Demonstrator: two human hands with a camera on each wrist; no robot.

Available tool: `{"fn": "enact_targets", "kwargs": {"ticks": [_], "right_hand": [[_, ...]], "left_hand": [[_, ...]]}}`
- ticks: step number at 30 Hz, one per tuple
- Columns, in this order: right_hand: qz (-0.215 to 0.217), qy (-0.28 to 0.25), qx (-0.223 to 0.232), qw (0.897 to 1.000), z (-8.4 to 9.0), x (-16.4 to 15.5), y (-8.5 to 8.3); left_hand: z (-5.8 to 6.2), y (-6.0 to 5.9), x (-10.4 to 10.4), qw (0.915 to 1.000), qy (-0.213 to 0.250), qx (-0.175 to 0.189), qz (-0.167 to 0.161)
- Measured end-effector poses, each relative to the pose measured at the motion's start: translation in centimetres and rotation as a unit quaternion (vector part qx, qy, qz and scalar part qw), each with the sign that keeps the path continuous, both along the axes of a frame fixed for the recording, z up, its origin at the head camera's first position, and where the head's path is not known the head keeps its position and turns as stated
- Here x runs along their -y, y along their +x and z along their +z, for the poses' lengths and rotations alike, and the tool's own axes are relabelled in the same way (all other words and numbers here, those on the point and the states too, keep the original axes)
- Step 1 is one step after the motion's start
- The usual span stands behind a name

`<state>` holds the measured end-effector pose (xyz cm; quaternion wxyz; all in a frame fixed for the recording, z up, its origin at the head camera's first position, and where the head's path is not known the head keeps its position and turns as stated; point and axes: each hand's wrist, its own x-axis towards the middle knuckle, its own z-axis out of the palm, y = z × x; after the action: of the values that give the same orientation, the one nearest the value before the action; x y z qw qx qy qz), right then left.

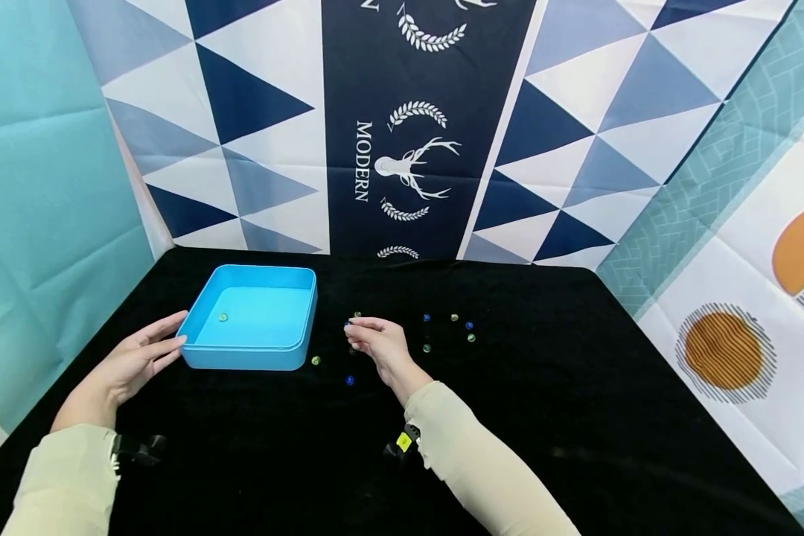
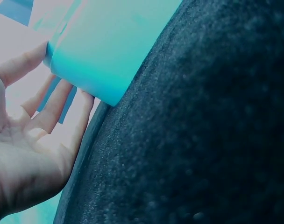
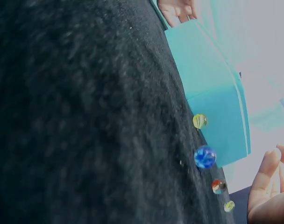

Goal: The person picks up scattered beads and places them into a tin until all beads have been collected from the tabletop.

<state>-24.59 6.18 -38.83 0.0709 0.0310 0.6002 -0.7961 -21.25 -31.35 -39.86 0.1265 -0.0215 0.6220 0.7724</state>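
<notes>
On black cloth table (image 1: 576,417), between patterned backdrop walls, blue tray (image 1: 204,309) sits left of centre, one marble (image 1: 223,317) inside. Left hand (image 1: 130,365) flat, fingers straight, touching tray's left wall. Right hand (image 1: 378,342) just right of tray, fingertips pinching small marble (image 1: 349,324). Tray lies to left of right hand, near. Loose marbles (image 1: 454,318) scattered further right; yellow marble (image 1: 316,360) and blue marble (image 1: 350,380) between hand and tray.
</notes>
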Motion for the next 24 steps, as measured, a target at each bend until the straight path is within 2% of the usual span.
{"fn": "enact_targets", "kwargs": {"ticks": [7, 12, 24], "right_hand": [[0.007, -0.004, -0.006, 1.0, 0.1, 1.7, -0.2], [0.015, -0.009, -0.008, 1.0, -0.1, 3.8, -0.1], [0.032, 0.017, -0.002, 0.999, 0.8, 6.6, 0.6]], "left_hand": [[0.0, 0.0, 0.3, 0.9999, 0.012, -0.005, 0.0], [0.0, 0.2, 0.6, 0.9999, -0.001, -0.013, -0.002], [-0.1, -0.2, 0.2, 0.9999, 0.006, -0.012, -0.008]]}}
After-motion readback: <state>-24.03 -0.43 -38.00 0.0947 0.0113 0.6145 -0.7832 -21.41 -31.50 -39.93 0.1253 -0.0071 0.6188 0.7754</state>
